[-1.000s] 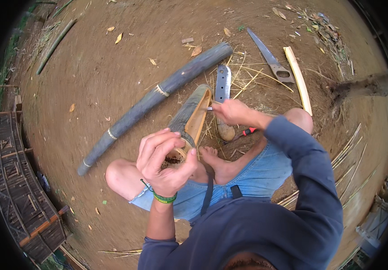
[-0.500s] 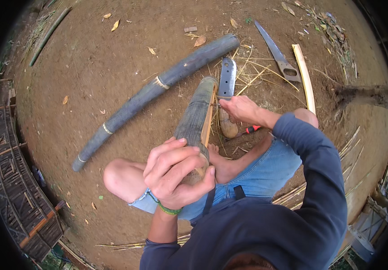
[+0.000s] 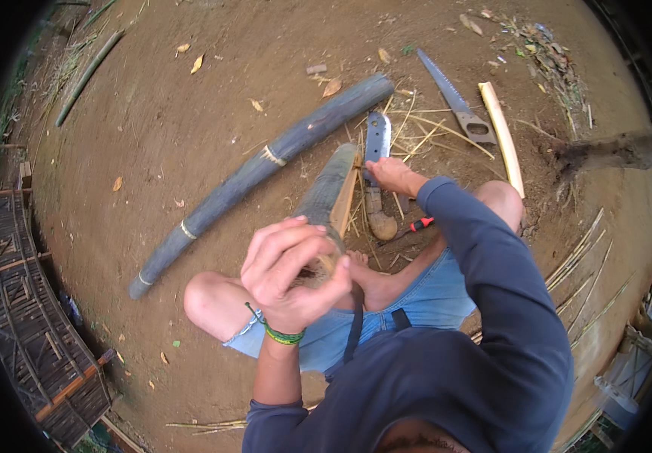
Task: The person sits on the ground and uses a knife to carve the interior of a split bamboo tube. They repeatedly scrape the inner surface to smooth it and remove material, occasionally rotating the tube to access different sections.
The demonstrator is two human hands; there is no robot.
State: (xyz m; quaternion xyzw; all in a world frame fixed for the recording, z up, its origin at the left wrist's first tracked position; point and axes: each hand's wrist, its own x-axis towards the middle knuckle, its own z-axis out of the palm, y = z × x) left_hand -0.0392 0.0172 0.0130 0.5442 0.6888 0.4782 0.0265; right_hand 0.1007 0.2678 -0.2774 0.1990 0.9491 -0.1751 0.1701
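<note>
My left hand (image 3: 288, 264) wraps round the near end of a short, dark bamboo section (image 3: 326, 189), which tilts up toward me between my legs. A slot runs down its right side, showing pale tan wood. My right hand (image 3: 394, 175) is closed beside the section's far end, at the slot's edge. Something small and thin seems to be pinched in its fingers, too small to name. Beneath that hand a machete (image 3: 378, 134) lies on the ground, with a dark blade with holes and a wooden handle, partly covered by the hand.
A long bamboo pole (image 3: 265, 162) lies to the left. Farther right are a handsaw (image 3: 458, 102) and a pale split bamboo strip (image 3: 503, 140). A red-and-black handled tool (image 3: 420, 224) rests near my right leg. Thin strips (image 3: 420, 136) litter the dirt. A slatted bamboo structure (image 3: 35, 302) stands far left.
My right hand has shifted slightly left and up along the bamboo section's slotted edge. My left hand keeps its hold on the near end. The whole view has shifted a little.
</note>
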